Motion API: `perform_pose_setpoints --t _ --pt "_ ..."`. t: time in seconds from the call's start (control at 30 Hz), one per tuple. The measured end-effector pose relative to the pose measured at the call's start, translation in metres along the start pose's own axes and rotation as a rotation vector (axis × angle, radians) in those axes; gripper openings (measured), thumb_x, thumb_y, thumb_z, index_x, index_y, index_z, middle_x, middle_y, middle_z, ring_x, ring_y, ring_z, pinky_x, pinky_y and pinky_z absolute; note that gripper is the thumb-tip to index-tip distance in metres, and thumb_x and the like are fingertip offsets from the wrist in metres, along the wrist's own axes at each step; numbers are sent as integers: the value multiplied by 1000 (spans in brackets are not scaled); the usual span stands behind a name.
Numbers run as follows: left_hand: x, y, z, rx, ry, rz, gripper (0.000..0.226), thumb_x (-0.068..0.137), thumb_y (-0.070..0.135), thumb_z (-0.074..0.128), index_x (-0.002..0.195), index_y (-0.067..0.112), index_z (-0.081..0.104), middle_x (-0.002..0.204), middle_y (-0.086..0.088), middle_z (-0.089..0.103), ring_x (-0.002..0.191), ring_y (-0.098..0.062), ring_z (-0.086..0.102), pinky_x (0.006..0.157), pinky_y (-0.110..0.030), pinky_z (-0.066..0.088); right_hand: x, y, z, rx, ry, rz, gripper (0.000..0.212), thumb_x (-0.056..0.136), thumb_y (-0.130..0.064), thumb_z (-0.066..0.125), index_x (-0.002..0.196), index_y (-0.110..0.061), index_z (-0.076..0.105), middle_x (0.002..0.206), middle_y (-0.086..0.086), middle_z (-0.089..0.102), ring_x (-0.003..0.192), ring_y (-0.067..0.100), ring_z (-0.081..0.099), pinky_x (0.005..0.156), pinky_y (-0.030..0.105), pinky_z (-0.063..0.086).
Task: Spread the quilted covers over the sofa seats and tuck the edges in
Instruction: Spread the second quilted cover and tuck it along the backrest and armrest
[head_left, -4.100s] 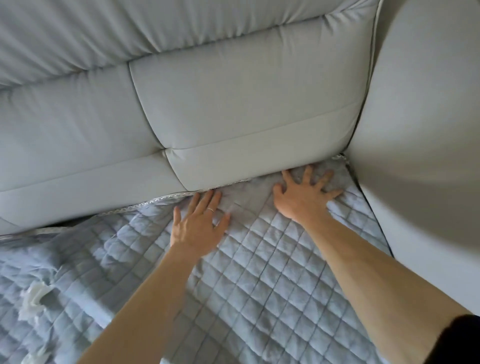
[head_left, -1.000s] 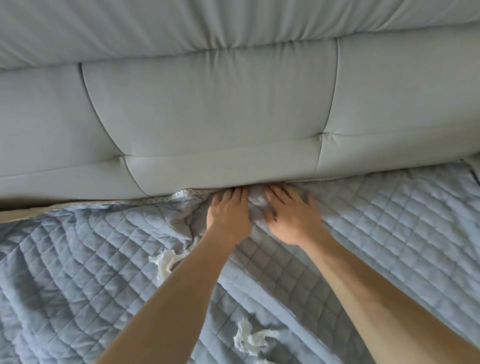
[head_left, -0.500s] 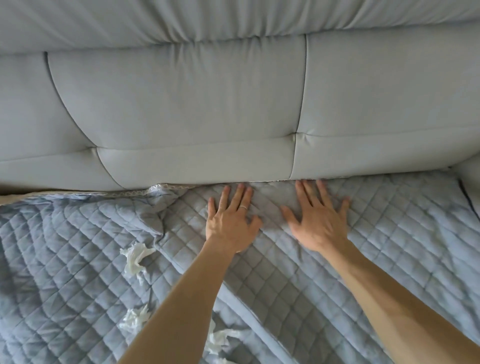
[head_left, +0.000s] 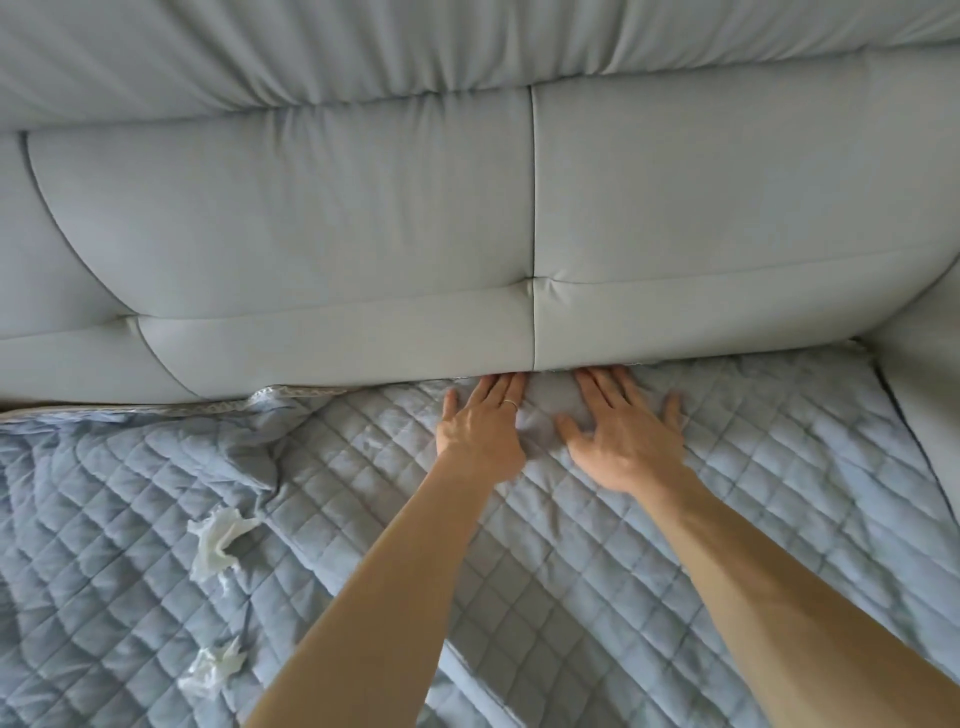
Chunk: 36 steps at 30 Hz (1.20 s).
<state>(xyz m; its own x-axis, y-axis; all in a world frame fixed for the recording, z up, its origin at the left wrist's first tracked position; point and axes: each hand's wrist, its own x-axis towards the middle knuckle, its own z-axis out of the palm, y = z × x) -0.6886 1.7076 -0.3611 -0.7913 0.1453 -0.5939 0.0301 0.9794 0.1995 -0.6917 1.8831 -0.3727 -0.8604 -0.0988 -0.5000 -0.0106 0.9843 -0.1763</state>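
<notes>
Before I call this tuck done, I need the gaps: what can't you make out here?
- Head view: left hand and right hand fingertips vanish under the backrest.
- How deep the cover edge goes: hidden in that crease.
- Front of the cover: cut off by the bottom edge.

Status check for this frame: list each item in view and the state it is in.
Right quilted cover: spread flat, back edge at the crevice.
Left quilted cover: rumpled, lace edge untucked.
Left hand: flat on the cover, fingers at the crevice.
Right hand: flat, fingers spread.
Backrest: uncovered.
White trim pieces: crumpled on the left cover.
</notes>
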Motion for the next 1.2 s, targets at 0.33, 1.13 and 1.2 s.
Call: perform_pose_setpoints --t 0.33,1.13,1.2 --pt "7 17 16 -99 36 -56 74 95 62 15 157 26 -6 164 13 -8 150 -10 -12 120 -51 -10 -3 24 -5 -17 38 138 72 91 -65 14 156 -34 7 162 -21 -1 148 3 -8 115 65 -1" --pt "-167 -299 -37 48 588 4 41 93 28 45 130 19 61 129 -5 60 114 -25 53 97 -41 41 -81 -272 26 281 -155 -138 63 96 -66 22 153 -46 4 165 -10 -6 151 20 -13 117 62 -1" --pt "-170 -344 -45 -46 550 -218 36 97 25 48 129 17 61 133 -4 59 119 -27 54 100 -43 40 -83 -312 31 267 -60 -186 62 98 -62 23 154 -41 9 165 -6 -1 151 18 -5 121 52 5"
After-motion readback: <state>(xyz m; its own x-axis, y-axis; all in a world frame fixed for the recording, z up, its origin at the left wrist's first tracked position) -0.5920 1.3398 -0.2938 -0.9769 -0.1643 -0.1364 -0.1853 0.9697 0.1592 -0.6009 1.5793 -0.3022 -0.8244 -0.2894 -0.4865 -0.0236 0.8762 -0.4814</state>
